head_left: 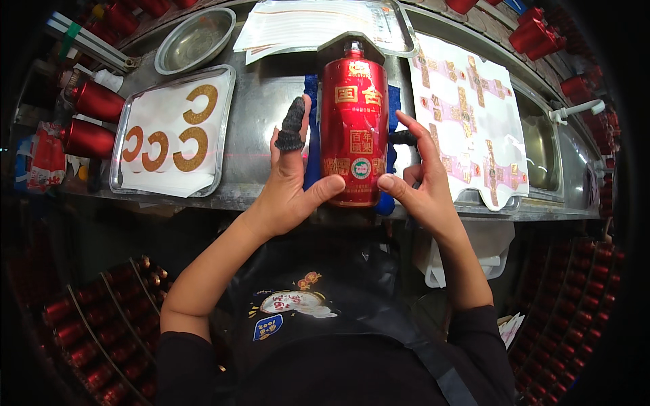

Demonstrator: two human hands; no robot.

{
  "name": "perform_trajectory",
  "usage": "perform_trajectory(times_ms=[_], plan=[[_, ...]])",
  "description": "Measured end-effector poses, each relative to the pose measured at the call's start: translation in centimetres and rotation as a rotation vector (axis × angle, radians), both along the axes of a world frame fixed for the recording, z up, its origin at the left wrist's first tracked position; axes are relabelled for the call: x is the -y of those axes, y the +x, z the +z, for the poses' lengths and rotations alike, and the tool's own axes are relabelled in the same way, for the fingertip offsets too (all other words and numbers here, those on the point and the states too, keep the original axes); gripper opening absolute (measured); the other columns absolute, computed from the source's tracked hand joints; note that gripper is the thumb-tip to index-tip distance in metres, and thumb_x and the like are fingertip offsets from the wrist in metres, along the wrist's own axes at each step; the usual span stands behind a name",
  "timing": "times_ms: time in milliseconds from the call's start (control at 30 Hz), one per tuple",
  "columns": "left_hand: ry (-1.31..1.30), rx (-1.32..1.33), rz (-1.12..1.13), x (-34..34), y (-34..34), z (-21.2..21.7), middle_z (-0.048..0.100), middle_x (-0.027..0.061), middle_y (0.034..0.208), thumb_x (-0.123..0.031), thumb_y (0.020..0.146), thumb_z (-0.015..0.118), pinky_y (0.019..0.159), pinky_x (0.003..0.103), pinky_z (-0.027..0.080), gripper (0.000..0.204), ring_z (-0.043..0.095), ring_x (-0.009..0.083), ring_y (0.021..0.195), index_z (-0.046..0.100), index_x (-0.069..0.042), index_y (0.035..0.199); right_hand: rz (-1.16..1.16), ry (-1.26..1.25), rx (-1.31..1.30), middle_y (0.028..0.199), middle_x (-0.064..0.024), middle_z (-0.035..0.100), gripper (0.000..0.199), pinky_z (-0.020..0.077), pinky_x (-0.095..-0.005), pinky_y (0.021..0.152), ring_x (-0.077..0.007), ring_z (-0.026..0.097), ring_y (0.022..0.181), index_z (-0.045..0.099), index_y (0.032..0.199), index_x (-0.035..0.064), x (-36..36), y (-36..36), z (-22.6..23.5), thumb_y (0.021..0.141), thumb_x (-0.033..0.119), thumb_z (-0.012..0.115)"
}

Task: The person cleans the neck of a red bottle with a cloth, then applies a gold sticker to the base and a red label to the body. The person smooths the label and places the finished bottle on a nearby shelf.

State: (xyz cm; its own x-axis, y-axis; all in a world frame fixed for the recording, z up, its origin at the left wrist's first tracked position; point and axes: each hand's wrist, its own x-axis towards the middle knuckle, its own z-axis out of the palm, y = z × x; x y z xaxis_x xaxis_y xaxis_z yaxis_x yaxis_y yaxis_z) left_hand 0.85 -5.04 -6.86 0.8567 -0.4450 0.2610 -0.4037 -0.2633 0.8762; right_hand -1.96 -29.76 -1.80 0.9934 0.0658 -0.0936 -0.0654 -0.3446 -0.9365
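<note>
A: Nearest the camera?

B: Dark top (305, 382), then black apron (365, 298). Past those, left hand (286, 189) and right hand (431, 189) flank the red bottle (352, 122).

A: Grip?

B: Loose both sides. Thumbs at the lower front of the bottle, other fingers stretched out, not wrapped. Can't tell how hard the thumbs press.

A: Bottle position?

B: Centre, at the near side of the steel table (261, 95). Base toward the wearer, neck away, printed face to camera. Blue support (313, 159) behind; can't tell if it takes the weight.

A: I read the step as steadying the bottle. Done well?

B: Thumbs level, equal pressure, else it'll likely roll. Brace the flanks, spare the gold print. Glossy body probably slips, so seat the base before freeing either hand. Black finger covers (291, 125) might add traction.

A: Further out?

B: Left: metal tray (225, 128), four gold arcs (202, 145) on white. Right: white sheet with pink-and-gold pieces (467, 111). Don't drag forearms over either. Far side: metal bowl (177, 47) left, paper stack (305, 24) behind the bottle. Reach round the neck, not over it.
</note>
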Motion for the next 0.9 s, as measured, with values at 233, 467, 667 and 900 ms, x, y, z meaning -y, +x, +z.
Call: perform_trajectory(times_ms=[233, 467, 667, 900], plan=[[-0.02, -0.095, -0.016, 0.0, 0.9, -0.2, 0.009, 0.0218, 0.17, -0.052, 0.091, 0.071, 0.121, 0.051, -0.006, 0.113, 0.007, 0.0352, 0.156, -0.002, -0.004, 0.163, 0.026, -0.001, 0.046, 0.141, -0.017, 0.049, 0.106, 0.0457, -0.0261, 0.074, -0.0157, 0.052, 0.095, 0.033, 0.156, 0.0063, -1.3, 0.2, -1.3, 0.074, 0.04, 0.09], [-0.003, -0.107, 0.0, -0.5, 0.1, 0.3, 0.01, 0.0219, 0.169, -0.059, 0.094, 0.063, 0.121, 0.056, -0.001, 0.107, 0.008, 0.0346, 0.157, -0.001, -0.009, 0.164, 0.048, 0.054, 0.014, 0.136, -0.0114, 0.053, 0.102, 0.0356, -0.0175, 0.054, -0.0012, 0.045, 0.065, 0.031, 0.159, 0.0089, -0.4, 0.1, -1.0, 0.077, 0.034, 0.088], [0.055, -0.207, 0.04, -1.0, 0.7, -0.2, 0.005, 0.0197, 0.171, -0.066, 0.1, 0.045, 0.121, 0.057, -0.007, 0.097, 0.003, 0.0336, 0.158, -0.002, -0.01, 0.164, 0.09, -0.122, 0.041, 0.145, -0.0203, 0.051, 0.088, 0.053, -0.0316, 0.08, -0.024, 0.057, 0.12, 0.041, 0.155, 0.0102, 1.4, 1.5, -1.8, 0.085, 0.044, 0.082], [0.03, -0.161, 0.04, -0.7, 0.8, -1.7, -0.002, 0.0153, 0.172, -0.062, 0.101, 0.046, 0.126, 0.046, 0.003, 0.096, -0.003, 0.0303, 0.158, -0.004, -0.01, 0.164, 0.109, -0.091, 0.012, 0.141, -0.0183, 0.055, 0.085, 0.0515, -0.0299, 0.079, -0.0233, 0.058, 0.113, 0.042, 0.156, 0.0127, 1.5, 1.5, -1.7, 0.087, 0.043, 0.08]])
